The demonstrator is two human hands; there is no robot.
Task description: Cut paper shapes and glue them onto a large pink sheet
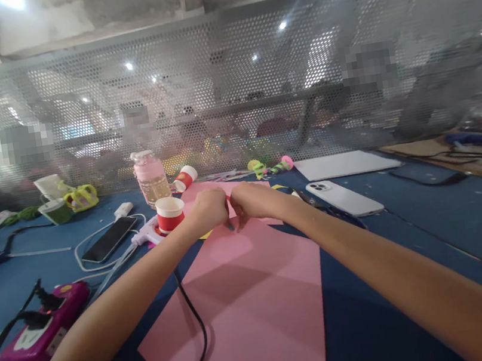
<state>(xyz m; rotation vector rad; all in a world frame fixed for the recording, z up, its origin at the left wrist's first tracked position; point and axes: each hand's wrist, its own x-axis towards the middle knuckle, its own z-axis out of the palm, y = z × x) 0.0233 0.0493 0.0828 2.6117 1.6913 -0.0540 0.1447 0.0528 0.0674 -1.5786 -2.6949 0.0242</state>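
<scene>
My left hand (212,206) and my right hand (250,199) meet at the middle, above a pink paper sheet (255,305). Both have curled, closed fingers, and the backs of the hands hide most of what they grip. A small red sliver (228,198) shows in the gap between them. The fingertips of the right hand come down close to the far edge of the pink paper; whether they touch it I cannot tell. More pink paper (200,194) lies behind the hands. Left of my left hand stands a red and white paper cup (171,215), upright beside a white glue gun (147,233).
A second paper cup (185,178) lies tipped by a pink bottle (151,179). At left are a black phone (109,239) and a magenta power strip (47,324); at right, a white phone (343,196). A black cable (201,325) crosses the paper. A perforated metal screen (218,87) stands behind.
</scene>
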